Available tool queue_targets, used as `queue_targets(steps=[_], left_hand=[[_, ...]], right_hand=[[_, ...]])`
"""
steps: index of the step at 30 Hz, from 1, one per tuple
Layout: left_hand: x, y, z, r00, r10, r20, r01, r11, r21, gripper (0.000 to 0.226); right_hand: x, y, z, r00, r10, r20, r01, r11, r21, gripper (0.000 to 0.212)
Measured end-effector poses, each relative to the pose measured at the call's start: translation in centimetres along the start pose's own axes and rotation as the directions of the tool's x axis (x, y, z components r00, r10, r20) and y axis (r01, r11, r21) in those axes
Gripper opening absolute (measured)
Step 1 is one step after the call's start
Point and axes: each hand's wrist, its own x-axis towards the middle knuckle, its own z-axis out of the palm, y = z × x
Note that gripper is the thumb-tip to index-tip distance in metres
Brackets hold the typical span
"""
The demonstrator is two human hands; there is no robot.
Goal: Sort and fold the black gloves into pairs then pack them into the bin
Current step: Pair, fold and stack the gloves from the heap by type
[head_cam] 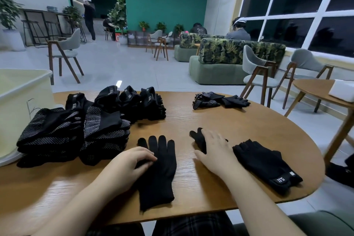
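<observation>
Black glove stacks [76, 126] beside bin [21, 97].

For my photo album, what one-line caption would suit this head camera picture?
Sorting gloves: left hand presses a flat black glove, right hand rests on another, folded stacks waiting beside.

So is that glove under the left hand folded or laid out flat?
Laid out flat: the glove lies spread on the table, all fingers extended, cuff toward the person.

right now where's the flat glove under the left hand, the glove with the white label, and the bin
flat glove [158, 176], head view, on its palm area
labelled glove [266, 163], head view, on its back
bin [23, 90], head view, on its front wall
</observation>
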Motion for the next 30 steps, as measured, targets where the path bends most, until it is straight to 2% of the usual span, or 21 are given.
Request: queue_targets(steps=[3, 9, 13, 15, 19, 24, 30], left_hand=[[0.2, -0.7, 0.8, 0.997, -0.010, 0.070, 0.008, 1.000, 0.030, 0.026], [1.4, -1.2, 1.4, 0.995, -0.008, 0.097, 0.004, 0.999, 0.040, 0.026], [3.1, -1.2, 1.2, 0.998, 0.032, 0.059, -0.033, 0.999, 0.017, 0.019], [3.9, -1.2, 1.3, 0.998, 0.052, 0.043, -0.051, 0.999, -0.011, 0.017], [4.6, -1.7, 2.0, 0.997, 0.080, -0.017, -0.081, 0.995, -0.061, 0.017], [4.6, -2.3, 2.4, 0.994, 0.004, -0.111, -0.022, 0.987, -0.161, 0.025], [4.8, -2.9, 2.4, 0.993, -0.053, -0.101, 0.027, 0.971, -0.239, 0.041]], right_hand=[[0.6, 1.5, 1.5, 0.993, 0.025, 0.117, -0.020, 0.999, -0.037, 0.067], [3.7, 2.9, 1.9, 0.989, 0.099, 0.111, -0.094, 0.994, -0.054, 0.064], [6.7, 2.1, 0.7, 0.993, 0.118, 0.015, -0.119, 0.986, 0.114, 0.051], [9.0, 2.1, 0.5, 0.990, 0.142, -0.017, -0.138, 0.978, 0.154, 0.055], [13.6, 3.3, 1.5, 0.986, 0.163, 0.040, -0.167, 0.977, 0.135, 0.057], [17.7, 3.6, 2.6, 0.975, 0.185, 0.125, -0.194, 0.979, 0.068, 0.057], [21.0, 2.2, 3.9, 0.975, 0.201, 0.092, -0.204, 0.978, 0.031, 0.053]])
